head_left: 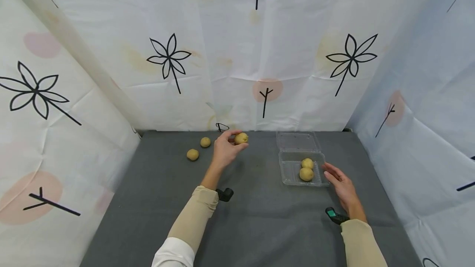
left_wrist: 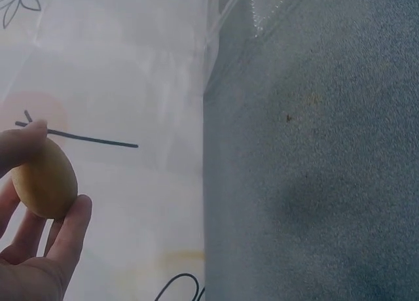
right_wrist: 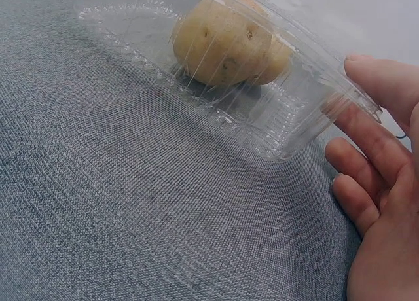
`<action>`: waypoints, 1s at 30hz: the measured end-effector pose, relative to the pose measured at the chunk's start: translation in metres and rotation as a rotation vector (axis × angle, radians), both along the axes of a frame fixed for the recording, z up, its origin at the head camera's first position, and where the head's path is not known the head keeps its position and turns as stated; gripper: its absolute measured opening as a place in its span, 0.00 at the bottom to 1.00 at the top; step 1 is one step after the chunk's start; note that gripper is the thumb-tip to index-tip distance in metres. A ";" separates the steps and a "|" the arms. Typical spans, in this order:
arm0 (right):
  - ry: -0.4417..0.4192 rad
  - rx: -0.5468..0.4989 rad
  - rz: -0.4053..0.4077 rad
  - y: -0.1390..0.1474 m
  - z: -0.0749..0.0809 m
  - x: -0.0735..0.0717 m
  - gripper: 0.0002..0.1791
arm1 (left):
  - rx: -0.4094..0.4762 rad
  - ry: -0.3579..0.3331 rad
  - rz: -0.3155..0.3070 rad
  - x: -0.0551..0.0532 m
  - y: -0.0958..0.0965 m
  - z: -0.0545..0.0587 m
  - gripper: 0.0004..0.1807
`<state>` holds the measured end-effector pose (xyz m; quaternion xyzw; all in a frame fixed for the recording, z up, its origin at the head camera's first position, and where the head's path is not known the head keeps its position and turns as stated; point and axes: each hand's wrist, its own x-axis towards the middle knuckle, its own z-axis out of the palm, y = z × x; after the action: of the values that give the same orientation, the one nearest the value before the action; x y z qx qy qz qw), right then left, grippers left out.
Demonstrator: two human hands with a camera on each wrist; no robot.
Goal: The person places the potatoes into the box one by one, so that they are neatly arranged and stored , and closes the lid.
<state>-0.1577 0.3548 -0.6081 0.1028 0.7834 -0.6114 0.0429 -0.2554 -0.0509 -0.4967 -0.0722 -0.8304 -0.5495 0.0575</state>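
My left hand [head_left: 224, 151] holds a potato [head_left: 241, 138] in the air above the back of the table, thumb on one side and fingertips on the other. In the left wrist view the same potato [left_wrist: 46, 180] shows smooth and yellow-brown. At the right stands a clear plastic container [head_left: 285, 177], its lid [head_left: 297, 141] folded back behind it. Two potatoes [head_left: 306, 174] lie inside, touching each other. My right hand [head_left: 342, 188] pinches the container's right rim between thumb and fingers; in the right wrist view the fingers [right_wrist: 370, 134] are beside that wall.
Two more potatoes lie on the grey tablecloth [head_left: 259, 226] left of my left hand: one nearer potato [head_left: 192, 154] and one farther potato [head_left: 205, 142]. White patterned curtains [head_left: 230, 52] close in the back and both sides of the table.
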 end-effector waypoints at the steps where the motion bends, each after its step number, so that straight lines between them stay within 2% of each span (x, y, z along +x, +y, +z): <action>1: 0.000 -0.003 0.003 0.000 0.000 0.000 0.39 | 0.004 0.000 0.001 0.000 0.001 0.000 0.27; 15: 0.005 0.038 0.003 0.002 -0.003 -0.001 0.39 | 0.069 0.026 -0.025 -0.002 0.024 0.010 0.27; 21: -0.002 0.030 -0.008 0.001 0.000 0.000 0.39 | 0.063 0.033 -0.070 -0.002 0.039 0.013 0.26; 30: -0.001 0.017 -0.006 0.001 -0.001 0.000 0.39 | 0.014 0.059 -0.157 0.001 0.057 0.011 0.27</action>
<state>-0.1579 0.3560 -0.6087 0.1060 0.7882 -0.6048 0.0405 -0.2547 0.0060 -0.4859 -0.1530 -0.8161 -0.5558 0.0392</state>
